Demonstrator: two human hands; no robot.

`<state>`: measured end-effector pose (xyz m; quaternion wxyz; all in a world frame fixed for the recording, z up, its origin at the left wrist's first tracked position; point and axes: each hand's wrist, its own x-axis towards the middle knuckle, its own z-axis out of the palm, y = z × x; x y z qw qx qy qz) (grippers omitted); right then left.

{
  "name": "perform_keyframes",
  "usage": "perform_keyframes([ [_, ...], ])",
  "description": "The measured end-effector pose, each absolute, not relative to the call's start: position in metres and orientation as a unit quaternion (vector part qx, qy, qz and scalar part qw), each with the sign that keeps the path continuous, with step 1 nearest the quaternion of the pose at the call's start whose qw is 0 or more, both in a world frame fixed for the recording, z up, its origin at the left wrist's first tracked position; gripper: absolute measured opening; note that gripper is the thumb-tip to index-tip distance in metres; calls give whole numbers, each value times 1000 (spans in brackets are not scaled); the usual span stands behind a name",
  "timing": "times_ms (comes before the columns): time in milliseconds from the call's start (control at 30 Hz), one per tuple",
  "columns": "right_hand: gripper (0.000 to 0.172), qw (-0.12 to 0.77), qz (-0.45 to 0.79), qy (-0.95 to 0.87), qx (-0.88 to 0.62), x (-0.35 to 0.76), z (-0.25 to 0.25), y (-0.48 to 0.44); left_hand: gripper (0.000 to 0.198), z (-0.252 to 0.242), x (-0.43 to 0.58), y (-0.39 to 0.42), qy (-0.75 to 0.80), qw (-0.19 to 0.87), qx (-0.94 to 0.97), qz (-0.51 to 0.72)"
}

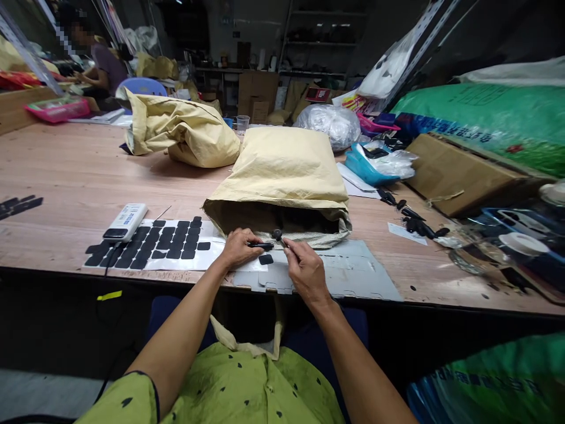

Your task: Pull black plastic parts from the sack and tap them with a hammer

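My left hand (241,248) is closed on a slim black piece (261,245) in front of the sack's mouth. My right hand (305,268) grips a small black part with a round head (276,234), which points up and away from me. The two black parts are close together; whether they touch I cannot tell. Just below them lies a flat black rounded square (266,259). Behind my hands a tan sack (286,162) lies with its dark opening towards me. Left of my left hand, rows of black rounded squares (177,240) sit on white sheets.
A white device (128,221) with a cable rests on the squares. Grey cardboard (353,274) lies under my right hand. Further back are a second tan sack (189,129), a blue bag (373,165) and a cardboard box (468,176). A person (103,68) sits at far left.
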<state>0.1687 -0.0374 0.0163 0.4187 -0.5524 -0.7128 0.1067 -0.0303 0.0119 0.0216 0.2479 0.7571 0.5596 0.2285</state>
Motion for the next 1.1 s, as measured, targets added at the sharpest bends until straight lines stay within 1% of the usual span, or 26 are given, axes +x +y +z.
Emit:
perform_keyframes([
  [100,33,426,116,-725,-528,156,19,-44,23,19,-30,13,559,244,759,228],
  [267,33,354,101,-737,-567,152,14,-44,20,18,-30,13,568,242,752,230],
  [467,34,394,83,-713,-573,158,22,-42,23,20,-30,13,563,250,751,236],
  [600,32,355,96,-718,-591,161,15,-42,24,19,-30,13,569,256,745,236],
  [667,31,350,96,-716,-596,165,12,-39,24,19,-30,13,569,257,745,236],
  [833,31,358,41,-687,-631,181,13,-14,23,19,-29,13,567,249,750,232],
  [1000,28,301,-14,-693,-655,198,-5,5,22,20,-29,11,569,243,754,221],
  [1100,28,282,-52,-700,-654,200,-17,5,22,22,-30,11,561,251,759,215],
])
